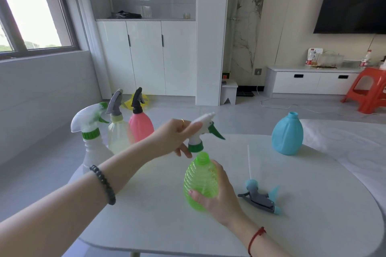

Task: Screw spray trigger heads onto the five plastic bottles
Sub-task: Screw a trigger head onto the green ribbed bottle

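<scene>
My right hand (217, 196) grips a ribbed green bottle (199, 181) standing on the white table (292, 236), its neck bare. My left hand (175, 137) holds a white trigger head with green collar and lever (203, 131) just above that neck, slightly apart from it. At the table's left stand three capped bottles: a white one (92, 144), a pale yellow one (117, 131) and a pink one (140, 125). A blue bottle (287, 134) without a head stands at the far right. A grey and blue trigger head (259, 196) lies on the table, its tube pointing away.
The table's rounded front edge runs below my forearms. Beyond it are grey floor tiles, white cabinets (146, 58), a small white step stool (228, 92), an orange plastic stool (369, 89) and a yellow object (146, 100) on the floor.
</scene>
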